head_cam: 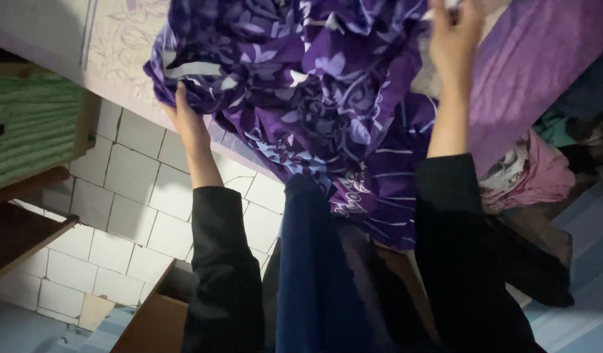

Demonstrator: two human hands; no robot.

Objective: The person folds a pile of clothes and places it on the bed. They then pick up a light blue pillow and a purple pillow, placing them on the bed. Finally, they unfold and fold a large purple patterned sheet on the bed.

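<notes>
A purple sheet with a pale flower print (314, 91) lies bunched on a mattress with a pale patterned side (122, 46). My left hand (184, 117) grips the sheet's left edge, fingers tucked under the fabric near a white band. My right hand (453, 36) reaches up at the top right and holds the sheet's upper part. Both arms wear dark sleeves. A dark blue garment (314, 274) hangs down between my arms.
A plain purple cover (543, 59) lies on the right of the bed. A pile of pink and other clothes (537, 173) sits at the right. White floor tiles (125, 196) show at the left, beside green fabric (33, 124) and wooden furniture (151, 320).
</notes>
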